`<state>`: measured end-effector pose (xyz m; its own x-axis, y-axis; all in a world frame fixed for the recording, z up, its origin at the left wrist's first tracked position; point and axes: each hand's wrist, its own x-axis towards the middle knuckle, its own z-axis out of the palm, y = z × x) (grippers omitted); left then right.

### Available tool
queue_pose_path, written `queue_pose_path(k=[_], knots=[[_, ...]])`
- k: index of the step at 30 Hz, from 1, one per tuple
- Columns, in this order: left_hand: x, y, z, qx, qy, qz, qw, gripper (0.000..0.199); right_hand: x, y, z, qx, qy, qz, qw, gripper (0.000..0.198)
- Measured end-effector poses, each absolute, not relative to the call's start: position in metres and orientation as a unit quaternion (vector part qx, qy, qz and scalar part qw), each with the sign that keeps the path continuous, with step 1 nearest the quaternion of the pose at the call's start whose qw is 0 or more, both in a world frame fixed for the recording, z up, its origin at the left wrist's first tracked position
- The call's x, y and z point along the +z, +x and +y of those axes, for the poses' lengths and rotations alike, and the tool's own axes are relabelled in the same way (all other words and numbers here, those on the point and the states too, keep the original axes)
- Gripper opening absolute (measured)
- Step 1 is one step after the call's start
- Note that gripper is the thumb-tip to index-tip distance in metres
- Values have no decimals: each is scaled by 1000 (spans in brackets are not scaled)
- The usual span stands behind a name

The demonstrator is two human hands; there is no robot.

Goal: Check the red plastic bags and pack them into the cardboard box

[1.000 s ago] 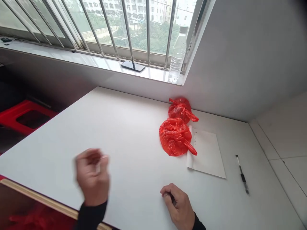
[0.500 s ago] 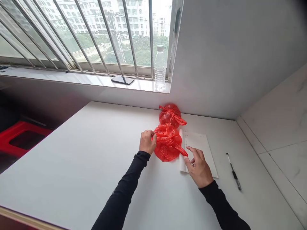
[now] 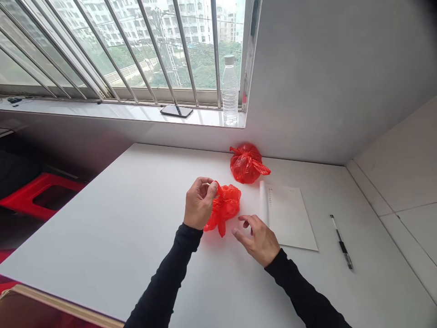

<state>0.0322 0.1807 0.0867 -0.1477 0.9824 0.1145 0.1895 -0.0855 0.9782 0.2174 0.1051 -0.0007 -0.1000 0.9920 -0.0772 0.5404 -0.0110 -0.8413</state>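
My left hand (image 3: pixel 200 202) pinches a corner of a knotted red plastic bag (image 3: pixel 228 202). The bag hangs or rests just right of that hand, its loose end pointing towards me; whether it touches the table I cannot tell. To its lower right, my right hand (image 3: pixel 257 239) has thumb and fingers apart, with nothing between them. A second red plastic bag (image 3: pixel 246 166), tied and rounded, sits behind at the wall. What either bag contains is hidden.
An open notepad (image 3: pixel 292 218) with its cover curled back lies right of my right hand, and a pen (image 3: pixel 341 241) beyond it. On the windowsill are a phone (image 3: pixel 176 111) and a clear bottle (image 3: pixel 230 91). A red stool (image 3: pixel 41 193) stands left of the white table (image 3: pixel 112 218).
My left hand has drawn the nearer bag left, away from the notepad and the other bag, and the bag has turned. My right hand has moved left, off the bag's end.
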Motion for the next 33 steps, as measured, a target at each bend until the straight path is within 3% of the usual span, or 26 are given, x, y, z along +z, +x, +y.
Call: queue_pose_path(k=[11,18,23,28,33], knots=[[103,43,162,569,414,515,489,30,0,184,94,475,-530,-619,333,33],[107,62,148,578,374,495,529,30,-12,186,95,491,-531,-593,355,40],[114,73,140,588,363,468,552,25,-11,188,90,527,-518,-556,381,27],[107,52,146,596,344,500,526,25,-6,225,72,556,-532,-487,413,38],[82,35,153,576,275,513,574,28,0,253,52,572,-534,-441,440,46]])
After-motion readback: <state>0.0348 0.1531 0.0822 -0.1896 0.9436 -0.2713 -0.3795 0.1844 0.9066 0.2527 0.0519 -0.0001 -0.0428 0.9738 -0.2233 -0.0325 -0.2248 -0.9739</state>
